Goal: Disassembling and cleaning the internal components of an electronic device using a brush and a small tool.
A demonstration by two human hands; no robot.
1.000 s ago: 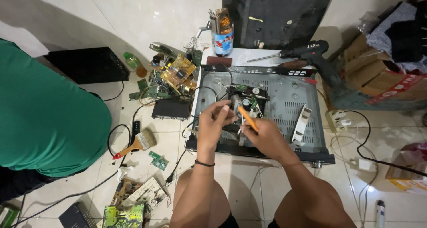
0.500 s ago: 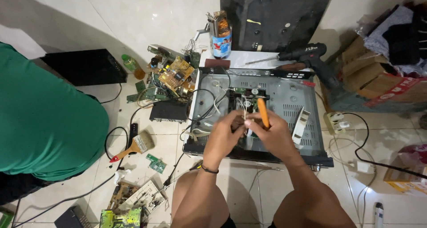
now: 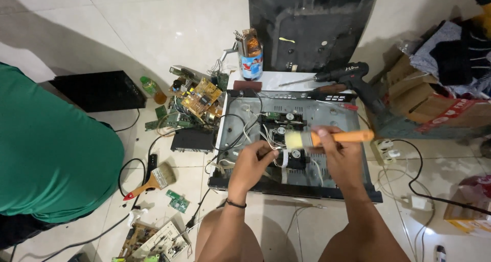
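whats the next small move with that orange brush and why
Probably lower the orange-handled brush in the right hand onto the black part in the open metal chassis; its bristles sit just above it, and the left hand is at that part.

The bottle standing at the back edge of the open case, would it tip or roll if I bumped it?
The bottle stands upright, tall and narrow, so a knock would probably topple it. Its round body would likely roll once down. Parts stuck in its neck may make it top-heavy; the open case lies right in front.
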